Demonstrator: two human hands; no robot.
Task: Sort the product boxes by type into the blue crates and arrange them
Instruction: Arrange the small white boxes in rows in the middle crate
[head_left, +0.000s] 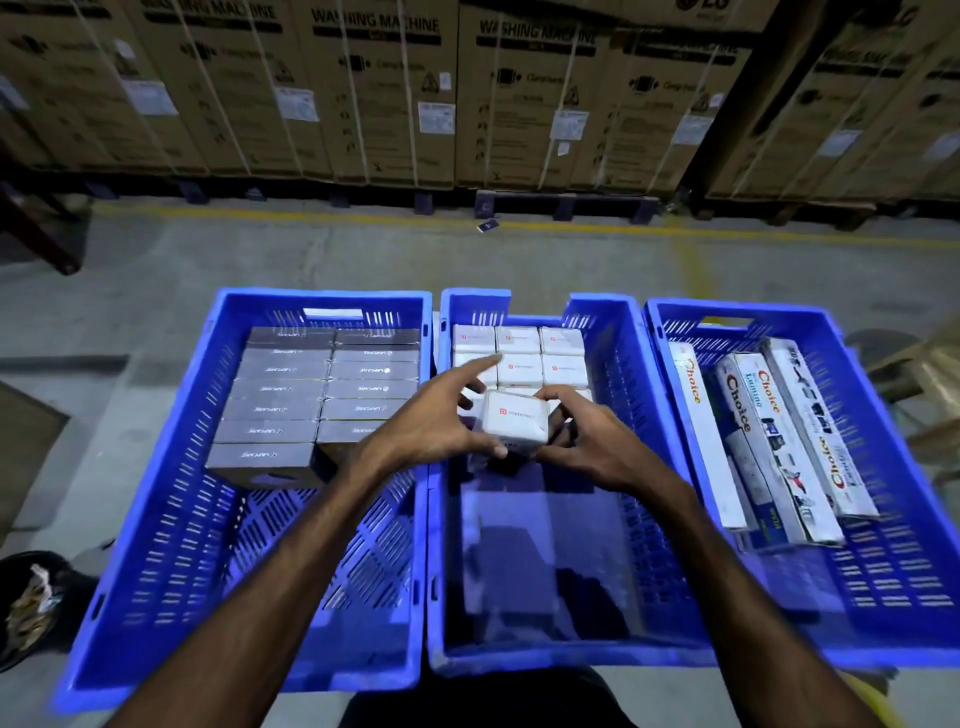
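Note:
Three blue crates stand side by side on the floor. The left crate (156, 519) holds two rows of black boxes (322, 389). Rows of small white boxes (519, 358) fill the far end of the middle crate (639, 467). Long white "Choice" boxes (769, 436) lie in the right crate (893, 467). Over the middle crate, one white box with a red logo (514, 418) is held between both hands. My left hand (431, 421) grips its left side, index finger stretched forward. My right hand (587, 441) grips its right side.
Tall cardboard washing-machine cartons (467, 93) line the back on pallets behind a yellow floor line (311, 215). A small dark box (488, 226) lies on the concrete near them. A black bin with scraps (31, 608) sits at the lower left.

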